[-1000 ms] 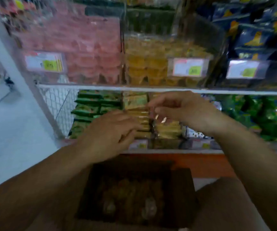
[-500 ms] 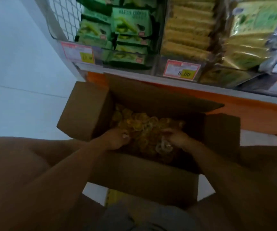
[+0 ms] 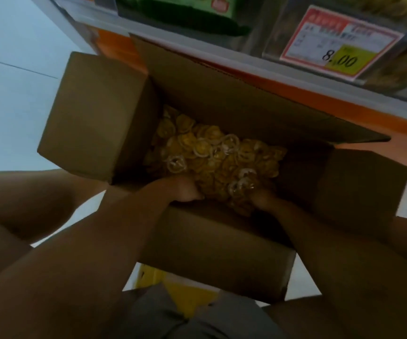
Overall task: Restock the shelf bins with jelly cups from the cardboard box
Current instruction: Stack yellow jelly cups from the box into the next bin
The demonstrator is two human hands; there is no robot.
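An open cardboard box (image 3: 94, 113) stands on the floor in front of me, its flaps spread out. Inside lies a loose heap of yellow jelly cups (image 3: 212, 152). My left hand (image 3: 185, 189) is sunk into the near left side of the heap, fingers curled down among the cups. My right hand (image 3: 263, 198) is dug in at the near right, its fingers buried under cups. Both hands close around cups, but the fingers are mostly hidden. The shelf bins are out of view.
The bottom shelf edge (image 3: 258, 67) with an orange base strip runs right behind the box. A price tag reading 8.00 (image 3: 339, 42) and green snack packs (image 3: 185, 13) sit above it. White floor (image 3: 13, 77) lies to the left. My knees flank the box.
My view dropped from the upper shelf bins to the box. Both hands came down from the shelf into the box and now sit deeper in the jelly cups, nearer the front wall.
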